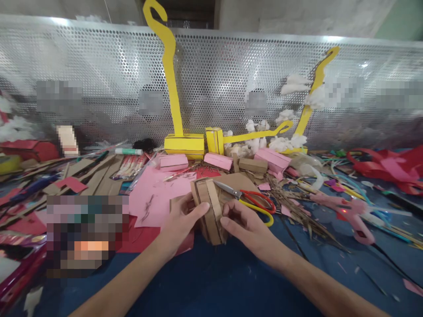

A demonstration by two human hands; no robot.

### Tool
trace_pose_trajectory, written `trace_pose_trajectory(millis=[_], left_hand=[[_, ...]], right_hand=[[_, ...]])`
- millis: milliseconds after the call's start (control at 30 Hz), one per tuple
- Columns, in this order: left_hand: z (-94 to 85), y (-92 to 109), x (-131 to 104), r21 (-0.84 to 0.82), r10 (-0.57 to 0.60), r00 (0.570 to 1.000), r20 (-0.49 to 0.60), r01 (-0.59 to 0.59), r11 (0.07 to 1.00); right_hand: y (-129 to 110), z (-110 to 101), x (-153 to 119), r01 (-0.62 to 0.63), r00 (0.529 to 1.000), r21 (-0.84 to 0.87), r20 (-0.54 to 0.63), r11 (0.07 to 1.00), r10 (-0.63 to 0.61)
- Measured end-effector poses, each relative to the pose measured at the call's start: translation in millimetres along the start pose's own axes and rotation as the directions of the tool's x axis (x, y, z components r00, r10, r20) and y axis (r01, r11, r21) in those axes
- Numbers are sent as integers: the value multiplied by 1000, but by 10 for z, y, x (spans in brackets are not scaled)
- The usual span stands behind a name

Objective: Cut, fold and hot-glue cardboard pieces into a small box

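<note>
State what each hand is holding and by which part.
Both hold one brown cardboard piece wrapped with a cardboard strip. The left hand grips its left side, thumb on the front face; the right hand grips its lower right edge with the fingertips.

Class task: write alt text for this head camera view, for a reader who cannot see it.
Two bare hands, the left hand and right hand, hold a small cardboard piece over a blue table. Behind it lie red and yellow scissors, pink paper and yellow cardboard models.
</note>
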State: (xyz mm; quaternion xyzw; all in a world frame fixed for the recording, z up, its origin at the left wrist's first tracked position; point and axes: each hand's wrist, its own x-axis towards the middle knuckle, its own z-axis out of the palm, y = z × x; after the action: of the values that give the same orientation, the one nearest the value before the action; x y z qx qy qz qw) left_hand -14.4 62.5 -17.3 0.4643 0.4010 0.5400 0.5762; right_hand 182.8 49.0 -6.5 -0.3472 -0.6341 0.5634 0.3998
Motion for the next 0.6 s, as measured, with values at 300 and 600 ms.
trace_pose_trajectory(millis=[300,600], left_hand=[[-4,9,3,-104,-117,993,-35,113,988],[43,76,-19,-165,-169,985,-37,160,973]], right_hand=[[4,-95,27,47,992,-211,-108,976,-72],[-32,-96,17,22,990,-165,-135,986,-45]])
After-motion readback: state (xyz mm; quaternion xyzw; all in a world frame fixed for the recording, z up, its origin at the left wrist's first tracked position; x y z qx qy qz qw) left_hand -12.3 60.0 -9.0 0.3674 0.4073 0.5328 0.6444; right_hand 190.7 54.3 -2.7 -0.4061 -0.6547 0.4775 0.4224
